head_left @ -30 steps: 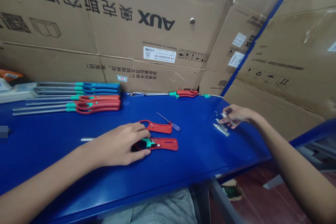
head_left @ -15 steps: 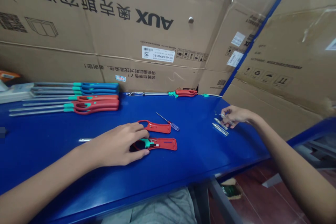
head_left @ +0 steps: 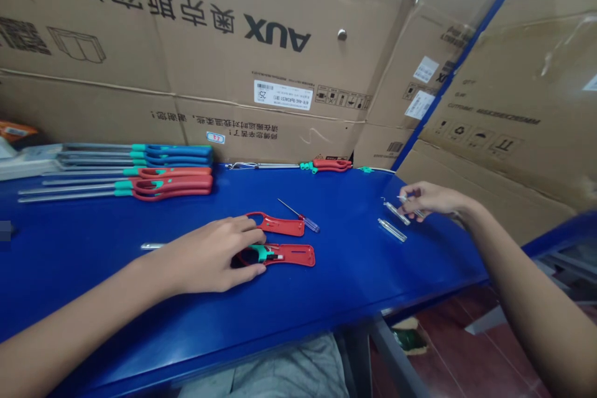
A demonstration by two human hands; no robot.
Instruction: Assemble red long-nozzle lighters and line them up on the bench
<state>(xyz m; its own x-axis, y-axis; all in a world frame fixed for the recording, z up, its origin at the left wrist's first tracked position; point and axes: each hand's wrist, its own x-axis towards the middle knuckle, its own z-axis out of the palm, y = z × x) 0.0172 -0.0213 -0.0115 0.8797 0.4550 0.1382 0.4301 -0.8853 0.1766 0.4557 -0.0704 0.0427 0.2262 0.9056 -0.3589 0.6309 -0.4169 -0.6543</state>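
My left hand (head_left: 219, 255) rests on the table, its thumb and fingers closed around the near end of a red lighter casing half (head_left: 298, 255). A green trigger piece (head_left: 262, 253) sits in that half; the rest is under my fingers. Just behind lies the other red casing half (head_left: 284, 227), close to my fingertips. My right hand (head_left: 426, 199) is pinched on a clear tube (head_left: 420, 214), partly covered by the fingers. Two more clear tubes, a farther tube (head_left: 396, 213) and a nearer tube (head_left: 392, 230), lie beside it on the blue table.
A small screwdriver (head_left: 311, 224) lies behind the casing halves. Several long-stemmed lighters, blue ones (head_left: 177, 155) and red ones (head_left: 175, 185), are lined up at the left. Against the cardboard wall (head_left: 298, 6) are a red lighter part (head_left: 331, 165) and thin rods. A metal tube (head_left: 152, 247) shows beside my left forearm.
My right hand has shifted slightly right and up with the clear tube, apart from the tubes on the table. My left hand stays in place. The view has shifted slightly.
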